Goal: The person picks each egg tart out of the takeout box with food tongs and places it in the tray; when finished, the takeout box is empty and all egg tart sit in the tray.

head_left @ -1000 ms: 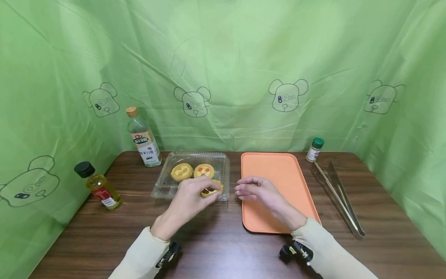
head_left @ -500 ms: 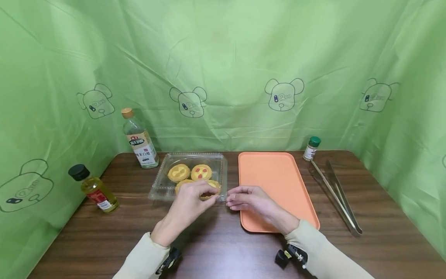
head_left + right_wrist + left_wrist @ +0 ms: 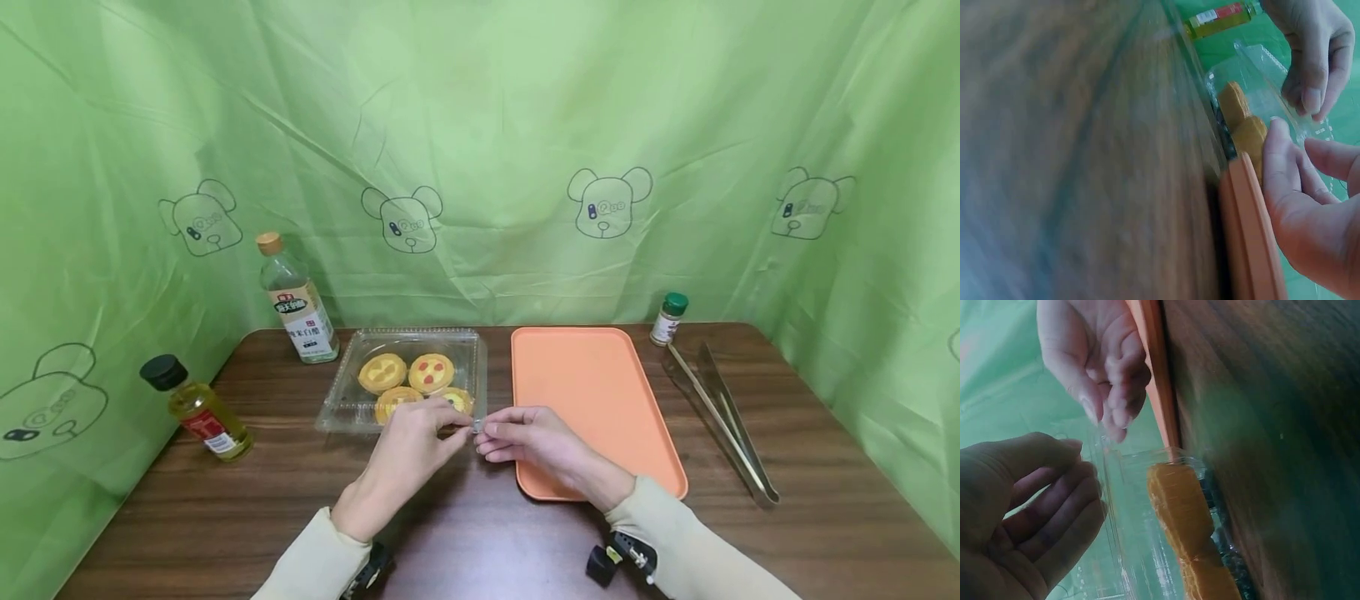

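Two hands at the near right corner of one clear plastic container (image 3: 477, 367): left hand (image 3: 408, 442) and right hand (image 3: 536, 443) face each other there. Left fingers narrow, thumb and index tips together at the plastic edge; right fingers narrow too, thumb and index tips right at the corner. Can't tell if either actually clamps the plastic, it's too see-through. Container sits ahead of the left hand, extending back and left from the fingertips. Four tarts (image 3: 431, 373) inside, two rows of two: back right one has red spots, front pair partly covered by the left hand. One orange tray (image 3: 573, 375) just right of the container; right wrist passes over its near left part. Two sleeves (image 3: 697, 542), pale, each with one black wrist device (image 3: 600, 567). Farther right on the dark wood counter (image 3: 465, 533): one pair of metal tongs (image 3: 717, 417), arms apart, plus one green-capped shaker (image 3: 667, 323) upright near their tips. Left side, two bottles: tall orange-capped bottle (image 3: 303, 312) by the container's back left, shorter black-capped bottle (image 3: 208, 414) with yellow liquid nearer. One green curtain (image 3: 480, 125) around the back and sides, printed with animal heads.
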A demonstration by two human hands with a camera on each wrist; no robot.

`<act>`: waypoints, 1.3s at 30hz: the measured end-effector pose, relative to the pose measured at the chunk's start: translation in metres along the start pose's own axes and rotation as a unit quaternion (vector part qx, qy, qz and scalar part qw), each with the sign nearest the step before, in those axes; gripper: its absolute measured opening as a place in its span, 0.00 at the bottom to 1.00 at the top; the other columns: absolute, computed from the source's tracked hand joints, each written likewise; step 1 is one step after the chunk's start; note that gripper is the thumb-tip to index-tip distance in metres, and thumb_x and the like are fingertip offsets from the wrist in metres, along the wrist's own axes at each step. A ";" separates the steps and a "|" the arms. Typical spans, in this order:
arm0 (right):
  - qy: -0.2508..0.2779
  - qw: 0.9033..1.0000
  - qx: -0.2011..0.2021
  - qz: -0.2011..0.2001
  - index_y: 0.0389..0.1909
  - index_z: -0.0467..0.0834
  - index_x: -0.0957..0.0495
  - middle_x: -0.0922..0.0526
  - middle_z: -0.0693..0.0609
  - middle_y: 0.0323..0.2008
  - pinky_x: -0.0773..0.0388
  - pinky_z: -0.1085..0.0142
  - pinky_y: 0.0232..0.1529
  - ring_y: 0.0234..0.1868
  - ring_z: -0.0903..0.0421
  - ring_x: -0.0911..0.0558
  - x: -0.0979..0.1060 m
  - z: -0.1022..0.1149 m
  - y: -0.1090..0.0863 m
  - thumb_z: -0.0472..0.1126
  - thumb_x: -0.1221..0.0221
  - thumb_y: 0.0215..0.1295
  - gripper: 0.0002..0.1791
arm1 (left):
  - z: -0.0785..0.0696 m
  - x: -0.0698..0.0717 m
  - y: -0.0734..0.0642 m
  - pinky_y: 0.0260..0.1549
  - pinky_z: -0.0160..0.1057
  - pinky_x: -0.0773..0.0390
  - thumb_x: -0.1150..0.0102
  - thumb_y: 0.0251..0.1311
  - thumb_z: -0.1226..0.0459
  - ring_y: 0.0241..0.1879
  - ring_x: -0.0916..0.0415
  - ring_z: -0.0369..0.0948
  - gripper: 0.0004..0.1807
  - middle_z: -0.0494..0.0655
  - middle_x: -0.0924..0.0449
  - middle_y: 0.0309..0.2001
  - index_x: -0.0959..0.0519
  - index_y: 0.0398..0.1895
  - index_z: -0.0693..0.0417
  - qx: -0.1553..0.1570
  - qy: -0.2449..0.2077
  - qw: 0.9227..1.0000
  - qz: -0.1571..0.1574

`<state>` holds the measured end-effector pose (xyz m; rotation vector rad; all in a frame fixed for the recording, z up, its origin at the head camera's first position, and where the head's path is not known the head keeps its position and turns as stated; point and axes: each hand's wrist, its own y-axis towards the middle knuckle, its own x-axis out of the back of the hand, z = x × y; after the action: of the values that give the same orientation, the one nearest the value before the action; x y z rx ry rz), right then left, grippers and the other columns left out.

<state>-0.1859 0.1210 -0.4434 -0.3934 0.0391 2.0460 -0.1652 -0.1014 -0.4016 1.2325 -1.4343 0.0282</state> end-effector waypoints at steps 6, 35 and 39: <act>-0.001 1.000 -0.003 -0.013 0.50 0.27 0.19 0.11 0.40 0.40 0.13 0.64 0.46 0.39 0.55 0.11 -0.007 0.000 0.000 0.30 0.41 0.77 0.09 | -0.002 -0.003 0.000 0.29 0.36 0.16 0.17 0.47 0.73 0.26 0.19 0.35 0.09 0.39 0.16 0.29 0.08 0.29 0.53 -0.015 0.017 1.000 -0.017; -0.016 1.000 0.003 -0.004 0.40 0.35 0.20 0.15 0.47 0.33 0.17 0.70 0.36 0.32 0.59 0.17 -0.009 -0.003 0.006 0.31 0.41 0.74 0.03 | 0.010 -0.016 -0.007 0.16 0.38 0.21 0.25 0.43 0.73 0.25 0.27 0.39 0.09 0.41 0.28 0.27 0.16 0.24 0.54 -0.102 0.124 0.985 -0.067; -0.005 1.000 0.003 -0.005 0.39 0.35 0.20 0.15 0.47 0.32 0.17 0.70 0.34 0.31 0.59 0.18 -0.010 -0.003 0.006 0.31 0.41 0.74 0.03 | 0.010 -0.017 -0.007 0.15 0.37 0.22 0.26 0.43 0.73 0.24 0.28 0.39 0.09 0.41 0.28 0.26 0.17 0.24 0.54 -0.107 0.123 0.984 -0.072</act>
<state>-0.1856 0.1090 -0.4445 -0.3804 0.0366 2.0368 -0.1721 -0.1001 -0.4218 1.1097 -1.1021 -0.0682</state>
